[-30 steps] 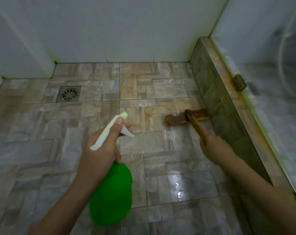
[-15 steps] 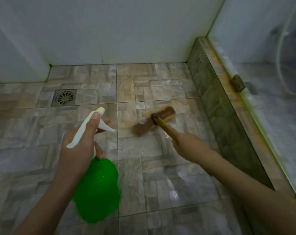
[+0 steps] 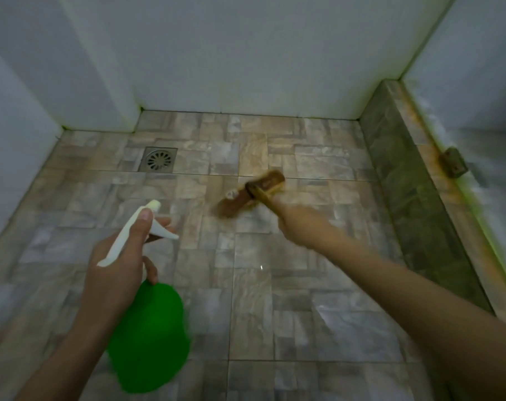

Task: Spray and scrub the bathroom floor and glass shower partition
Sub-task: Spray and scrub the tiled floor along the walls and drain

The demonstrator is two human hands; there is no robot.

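My left hand [image 3: 118, 270] grips the neck of a green spray bottle [image 3: 150, 337], thumb along its white trigger head [image 3: 136, 230], nozzle pointing away over the floor. My right hand [image 3: 301, 224] holds the wooden handle of a brown scrub brush [image 3: 251, 195], whose head lies on the wet stone-pattern floor tiles [image 3: 275, 285] near the middle of the floor. The brush is motion-blurred. At the right, the glass shower partition [image 3: 483, 105] stands on a raised tiled curb [image 3: 405, 180].
A square metal floor drain [image 3: 158, 160] sits at the far left of the floor. White walls [image 3: 231, 53] close the back and left sides. A rusty bracket [image 3: 453, 162] sits on the curb at the foot of the glass.
The brush has moved left, away from the curb to the middle of the floor, with my right hand following. My left hand and the bottle have shifted slightly left.
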